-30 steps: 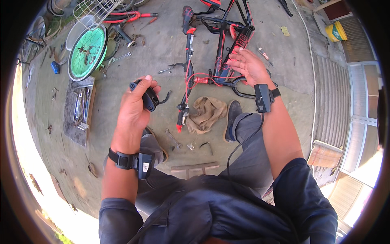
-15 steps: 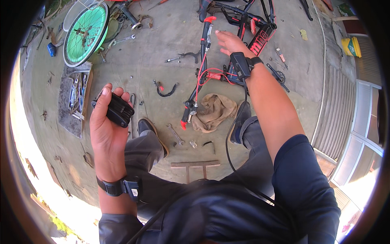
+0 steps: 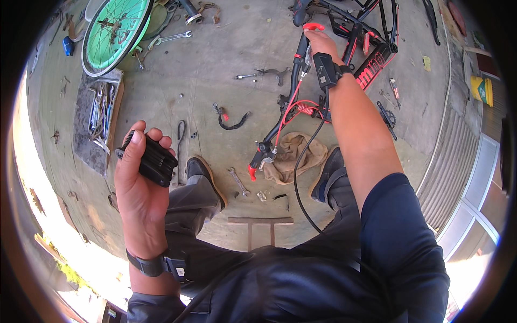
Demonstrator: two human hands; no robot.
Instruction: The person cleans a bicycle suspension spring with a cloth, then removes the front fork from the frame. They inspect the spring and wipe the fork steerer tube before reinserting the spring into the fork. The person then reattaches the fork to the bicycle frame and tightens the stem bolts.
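Note:
In my raised left hand sits a black folding multi-tool, gripped between fingers and thumb. My right hand reaches forward and closes on the far end of a bicycle handlebar, beside its red-tipped grip; the hand partly hides the brake lever there. Red cables run from the bar toward a red spring. The handlebar's near end, also red-tipped, rests next to a crumpled tan cloth. Beyond it lies a black bicycle frame with red lettering.
A spoked wheel lies over a green basin at the far left. Below it, a tray holds several wrenches. A curved black part, a loose wrench and a crank lie on the ground. A yellow bucket stands right.
My right hand has moved from open beside the brake lever onto the handlebar's far end. The handlebar and frame appear farther right in view. My left hand keeps the multi-tool.

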